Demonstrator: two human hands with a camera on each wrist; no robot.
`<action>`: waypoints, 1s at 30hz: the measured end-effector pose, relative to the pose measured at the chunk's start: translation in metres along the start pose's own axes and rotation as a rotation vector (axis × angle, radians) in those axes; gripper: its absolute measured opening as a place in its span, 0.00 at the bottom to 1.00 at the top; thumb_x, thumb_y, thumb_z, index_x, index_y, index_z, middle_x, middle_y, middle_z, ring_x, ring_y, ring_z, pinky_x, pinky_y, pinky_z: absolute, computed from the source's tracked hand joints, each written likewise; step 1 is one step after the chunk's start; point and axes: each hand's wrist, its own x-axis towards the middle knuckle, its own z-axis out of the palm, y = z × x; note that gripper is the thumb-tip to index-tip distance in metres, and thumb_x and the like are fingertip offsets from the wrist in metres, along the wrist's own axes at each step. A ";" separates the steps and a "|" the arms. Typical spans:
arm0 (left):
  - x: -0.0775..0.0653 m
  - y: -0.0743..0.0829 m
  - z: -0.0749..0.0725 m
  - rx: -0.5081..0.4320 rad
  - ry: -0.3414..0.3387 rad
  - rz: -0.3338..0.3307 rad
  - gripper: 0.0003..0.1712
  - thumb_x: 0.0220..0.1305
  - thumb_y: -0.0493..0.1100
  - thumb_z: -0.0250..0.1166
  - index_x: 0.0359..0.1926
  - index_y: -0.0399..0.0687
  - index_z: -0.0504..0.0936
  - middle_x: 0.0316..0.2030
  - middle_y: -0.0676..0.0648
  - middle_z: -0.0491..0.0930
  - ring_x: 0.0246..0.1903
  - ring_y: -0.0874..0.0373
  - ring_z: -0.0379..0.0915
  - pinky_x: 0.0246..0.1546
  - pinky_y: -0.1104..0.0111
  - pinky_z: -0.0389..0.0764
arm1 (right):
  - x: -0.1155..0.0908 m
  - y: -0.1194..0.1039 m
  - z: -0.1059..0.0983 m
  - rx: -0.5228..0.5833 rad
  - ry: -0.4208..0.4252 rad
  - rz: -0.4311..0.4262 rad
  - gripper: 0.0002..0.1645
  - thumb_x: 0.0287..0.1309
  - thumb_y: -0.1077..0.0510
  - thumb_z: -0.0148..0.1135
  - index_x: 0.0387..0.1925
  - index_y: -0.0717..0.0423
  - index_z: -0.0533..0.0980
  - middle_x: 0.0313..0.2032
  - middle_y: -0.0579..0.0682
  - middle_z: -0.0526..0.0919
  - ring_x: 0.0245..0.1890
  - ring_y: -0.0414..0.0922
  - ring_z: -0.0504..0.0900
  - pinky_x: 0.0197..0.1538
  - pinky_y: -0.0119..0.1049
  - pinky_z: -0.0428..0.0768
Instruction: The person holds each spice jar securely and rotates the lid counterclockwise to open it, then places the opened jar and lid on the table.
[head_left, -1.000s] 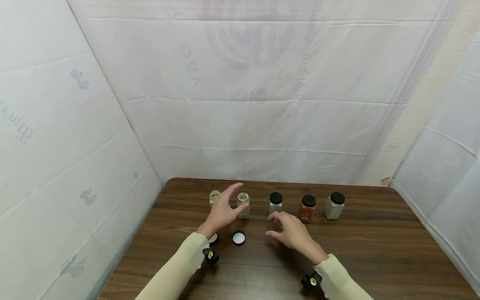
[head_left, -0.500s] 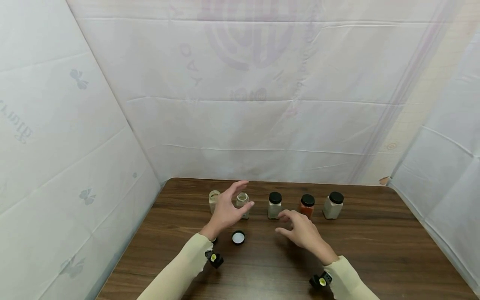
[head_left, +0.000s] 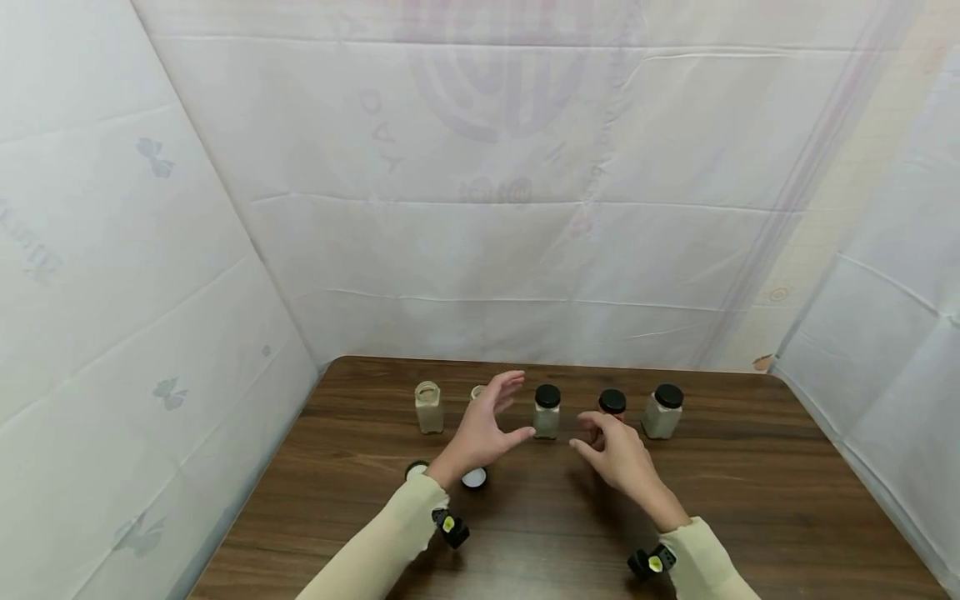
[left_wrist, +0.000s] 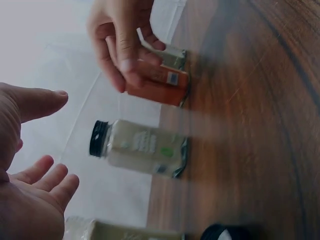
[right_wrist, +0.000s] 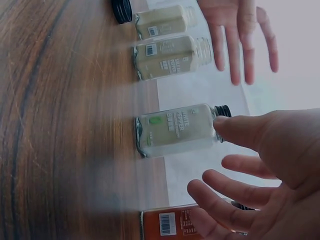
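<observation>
The place looks booth-like, with printed white sheets (head_left: 450,250) on 3 sides of a wood-grain table (head_left: 780,492).

The left hand (left_wrist: 22,200) enters at the left edge, thumb held apart from the fingers, pointing towards the middle jar (left_wrist: 145,148) without touching it. This jar, its contents pale, wears a black lid (left_wrist: 98,138) and shows a blurred label with a green mark. The view is turned sideways, with the wood-grained worktop (left_wrist: 250,125) at right and a white sheet (left_wrist: 100,185) at left. Above, the right hand (left_wrist: 122,40) partly covers the orange jar (left_wrist: 165,90); contact is unclear. Behind that is another jar (left_wrist: 173,57). The bottom edge cuts off the lowest jar (left_wrist: 135,232) and a black cap (left_wrist: 220,231).
</observation>
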 end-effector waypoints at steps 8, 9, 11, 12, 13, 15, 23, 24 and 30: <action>0.001 -0.005 0.017 -0.011 -0.061 -0.084 0.54 0.63 0.34 0.74 0.81 0.57 0.52 0.78 0.48 0.56 0.76 0.47 0.55 0.70 0.54 0.67 | 0.001 0.000 0.000 0.007 0.053 0.021 0.26 0.64 0.56 0.72 0.61 0.61 0.79 0.39 0.55 0.83 0.31 0.43 0.83 0.32 0.41 0.81; 0.002 -0.007 0.019 -0.012 -0.063 -0.094 0.55 0.63 0.34 0.74 0.81 0.57 0.51 0.78 0.48 0.56 0.76 0.47 0.55 0.70 0.55 0.67 | 0.001 0.001 0.001 0.009 0.056 0.023 0.26 0.64 0.56 0.72 0.61 0.61 0.79 0.39 0.55 0.83 0.31 0.43 0.83 0.32 0.41 0.81; 0.002 -0.009 0.022 -0.012 -0.066 -0.118 0.54 0.63 0.34 0.74 0.81 0.56 0.51 0.78 0.48 0.56 0.76 0.48 0.55 0.70 0.55 0.67 | 0.001 0.001 0.001 0.014 0.059 0.024 0.27 0.64 0.56 0.71 0.62 0.61 0.79 0.39 0.55 0.83 0.31 0.43 0.83 0.31 0.40 0.81; 0.003 -0.010 0.023 -0.016 -0.068 -0.127 0.54 0.63 0.34 0.74 0.81 0.55 0.52 0.78 0.46 0.57 0.76 0.47 0.55 0.70 0.55 0.67 | 0.002 0.001 0.001 0.016 0.061 0.023 0.27 0.64 0.56 0.71 0.62 0.62 0.78 0.39 0.55 0.83 0.31 0.43 0.84 0.31 0.40 0.81; 0.003 -0.011 0.024 -0.016 -0.068 -0.138 0.53 0.63 0.34 0.74 0.81 0.54 0.53 0.78 0.45 0.57 0.76 0.47 0.55 0.70 0.55 0.67 | 0.002 0.002 0.001 0.017 0.064 0.022 0.27 0.64 0.56 0.71 0.62 0.62 0.78 0.39 0.55 0.83 0.31 0.43 0.84 0.31 0.40 0.81; 0.004 -0.013 0.026 -0.023 -0.063 -0.150 0.51 0.63 0.34 0.74 0.80 0.50 0.55 0.77 0.42 0.59 0.76 0.45 0.56 0.70 0.54 0.67 | 0.002 0.002 0.002 0.016 0.072 0.018 0.27 0.65 0.56 0.71 0.62 0.62 0.79 0.38 0.55 0.83 0.31 0.43 0.84 0.30 0.39 0.81; 0.009 -0.021 0.035 -0.028 -0.069 -0.259 0.48 0.63 0.37 0.75 0.77 0.43 0.58 0.73 0.38 0.65 0.72 0.43 0.62 0.68 0.51 0.69 | 0.002 0.002 0.003 0.020 0.096 0.020 0.26 0.64 0.57 0.71 0.61 0.62 0.79 0.33 0.49 0.81 0.29 0.42 0.83 0.28 0.38 0.79; 0.010 -0.023 0.036 -0.022 -0.073 -0.274 0.48 0.63 0.38 0.75 0.77 0.44 0.58 0.73 0.38 0.65 0.72 0.44 0.63 0.68 0.52 0.70 | 0.002 0.002 0.003 0.024 0.097 0.021 0.26 0.64 0.57 0.71 0.61 0.62 0.79 0.33 0.49 0.81 0.29 0.42 0.83 0.27 0.37 0.79; 0.014 -0.031 0.040 -0.024 -0.071 -0.311 0.43 0.64 0.38 0.74 0.74 0.44 0.61 0.70 0.37 0.68 0.71 0.43 0.65 0.68 0.52 0.70 | 0.003 0.001 0.005 0.033 0.089 0.052 0.26 0.65 0.56 0.70 0.62 0.60 0.79 0.32 0.48 0.82 0.28 0.41 0.83 0.24 0.35 0.76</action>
